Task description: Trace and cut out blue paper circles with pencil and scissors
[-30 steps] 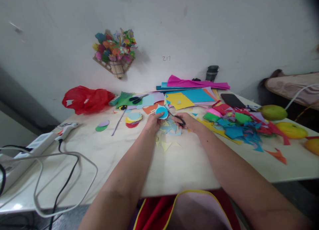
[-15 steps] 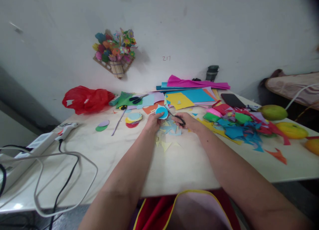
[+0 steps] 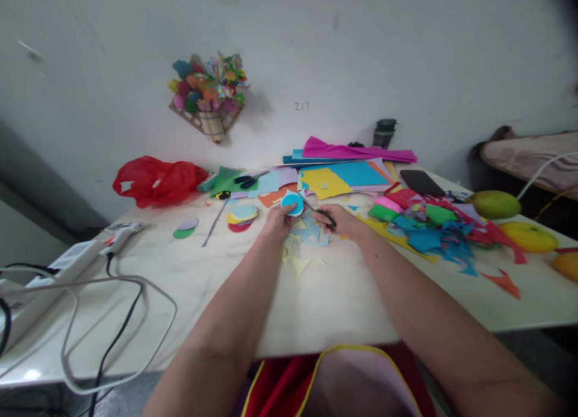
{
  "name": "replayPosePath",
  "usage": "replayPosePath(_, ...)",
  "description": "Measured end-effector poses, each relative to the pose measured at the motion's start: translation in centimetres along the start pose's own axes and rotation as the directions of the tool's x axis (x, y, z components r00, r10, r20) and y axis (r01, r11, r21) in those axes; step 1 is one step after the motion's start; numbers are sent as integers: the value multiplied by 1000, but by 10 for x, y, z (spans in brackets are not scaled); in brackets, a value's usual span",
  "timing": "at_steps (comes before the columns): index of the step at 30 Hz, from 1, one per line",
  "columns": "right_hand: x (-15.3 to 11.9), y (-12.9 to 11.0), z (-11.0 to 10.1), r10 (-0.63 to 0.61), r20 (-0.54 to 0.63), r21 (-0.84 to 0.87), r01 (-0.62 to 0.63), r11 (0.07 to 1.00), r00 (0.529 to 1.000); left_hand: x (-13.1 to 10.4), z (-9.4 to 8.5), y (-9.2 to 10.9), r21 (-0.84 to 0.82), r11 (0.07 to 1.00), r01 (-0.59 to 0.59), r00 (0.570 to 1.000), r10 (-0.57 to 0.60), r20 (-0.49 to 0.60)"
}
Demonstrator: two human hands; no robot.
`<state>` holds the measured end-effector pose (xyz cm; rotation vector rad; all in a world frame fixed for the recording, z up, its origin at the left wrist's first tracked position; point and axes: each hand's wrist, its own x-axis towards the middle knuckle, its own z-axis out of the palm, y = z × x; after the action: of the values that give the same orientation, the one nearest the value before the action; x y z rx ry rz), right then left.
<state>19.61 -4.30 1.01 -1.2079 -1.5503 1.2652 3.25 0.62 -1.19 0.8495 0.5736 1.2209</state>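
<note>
Find the blue paper disc [image 3: 293,204] near the middle of the view, above the worktop [image 3: 325,305], pinched by its eight-o'clock rim in the left hand [image 3: 277,222], with scissors [image 3: 327,218] grasped in the right hand [image 3: 341,221] at three o'clock from it. Expect next to no weight and a thin, bendable sheet, probably easy to crease and apt to slip against the paler paper [image 3: 285,195] beneath. Best held flat by a light pinch on that rim, opposite the scissors.
</note>
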Motion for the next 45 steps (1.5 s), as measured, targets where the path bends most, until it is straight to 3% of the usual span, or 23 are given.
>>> replayPosePath(17,3,5,-2,-49,-1,-39,49,998,999,1,-1,1,-12,1000,11,1000,-11,-20)
replayPosePath(28,-2,-4,2,-19,-26,-43,18,999,999,2,-1,1,-51,999,-3,999,1,-46)
replayPosePath(45,4,7,-3,5,10,24,-5,1000,1000,0,-1,1,-24,1000,-7,1000,7,-27)
